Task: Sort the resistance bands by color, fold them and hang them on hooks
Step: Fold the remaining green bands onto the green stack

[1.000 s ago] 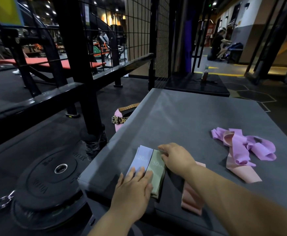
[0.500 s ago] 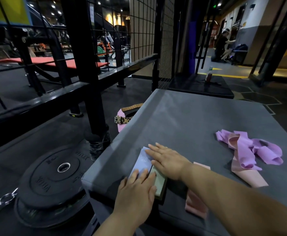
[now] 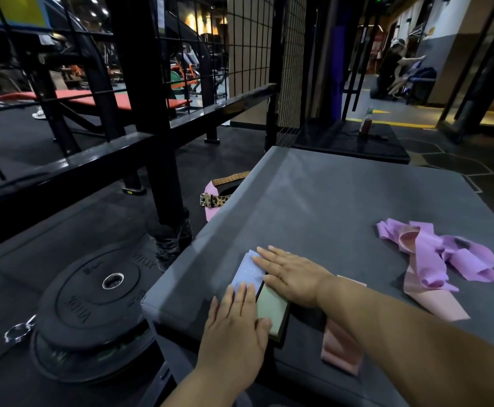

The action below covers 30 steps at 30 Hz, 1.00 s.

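A folded pale blue band (image 3: 247,273) and a folded green band (image 3: 272,309) lie side by side near the front left corner of the grey padded box (image 3: 327,201). My left hand (image 3: 237,321) lies flat across their near ends, fingers straight. Across their far ends my right hand (image 3: 291,274) presses flat, fingers spread. A folded pink band (image 3: 341,348) rests under my right forearm. A loose tangle of purple bands (image 3: 457,254) with a pink band (image 3: 433,301) sits at the right.
Black weight plates (image 3: 93,301) are stacked on the floor at the left. A lifting belt (image 3: 215,198) lies beside the box. A black rack post (image 3: 148,113) and wire mesh stand behind. A bottle (image 3: 366,123) sits on a far platform, a person beyond.
My right hand opened from a curled grip at the bands' far end and now lies flat over them. My left hand stays pressed on the near ends.
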Tool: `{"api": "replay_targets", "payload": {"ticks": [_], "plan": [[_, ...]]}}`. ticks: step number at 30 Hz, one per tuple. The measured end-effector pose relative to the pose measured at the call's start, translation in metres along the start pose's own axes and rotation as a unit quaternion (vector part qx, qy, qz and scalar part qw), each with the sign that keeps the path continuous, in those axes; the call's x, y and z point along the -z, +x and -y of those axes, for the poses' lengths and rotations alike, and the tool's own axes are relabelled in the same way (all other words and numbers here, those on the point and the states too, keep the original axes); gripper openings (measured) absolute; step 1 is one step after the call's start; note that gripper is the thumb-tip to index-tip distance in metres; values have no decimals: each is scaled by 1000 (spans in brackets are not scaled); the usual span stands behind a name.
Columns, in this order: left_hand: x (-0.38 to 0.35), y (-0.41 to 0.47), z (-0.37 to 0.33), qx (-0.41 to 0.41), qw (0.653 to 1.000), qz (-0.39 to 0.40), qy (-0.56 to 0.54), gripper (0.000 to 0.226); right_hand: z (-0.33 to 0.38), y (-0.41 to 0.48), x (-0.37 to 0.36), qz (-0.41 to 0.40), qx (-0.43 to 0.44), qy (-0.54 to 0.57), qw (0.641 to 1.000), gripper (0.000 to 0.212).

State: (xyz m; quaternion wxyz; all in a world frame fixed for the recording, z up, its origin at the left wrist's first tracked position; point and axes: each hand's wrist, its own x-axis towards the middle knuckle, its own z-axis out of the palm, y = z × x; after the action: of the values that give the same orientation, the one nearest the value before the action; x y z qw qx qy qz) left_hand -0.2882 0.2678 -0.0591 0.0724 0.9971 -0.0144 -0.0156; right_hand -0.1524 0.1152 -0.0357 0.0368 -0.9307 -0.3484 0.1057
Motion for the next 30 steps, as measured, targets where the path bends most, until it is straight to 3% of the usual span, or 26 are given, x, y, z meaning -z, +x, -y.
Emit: {"api": "replay_targets", "payload": {"ticks": [4,9,30], "plan": [[7,0,-3,-17,999,10,-32,82,1,0,1,1,-3,12,1000,56],[9,2,-4,-10,999,-8,-34,54,3,0,1,-4,-8,11,1000,56],[5,-2,-4,-3,999,-8,-32,56,2,0,-5,-24,-10,24,999,57]]}}
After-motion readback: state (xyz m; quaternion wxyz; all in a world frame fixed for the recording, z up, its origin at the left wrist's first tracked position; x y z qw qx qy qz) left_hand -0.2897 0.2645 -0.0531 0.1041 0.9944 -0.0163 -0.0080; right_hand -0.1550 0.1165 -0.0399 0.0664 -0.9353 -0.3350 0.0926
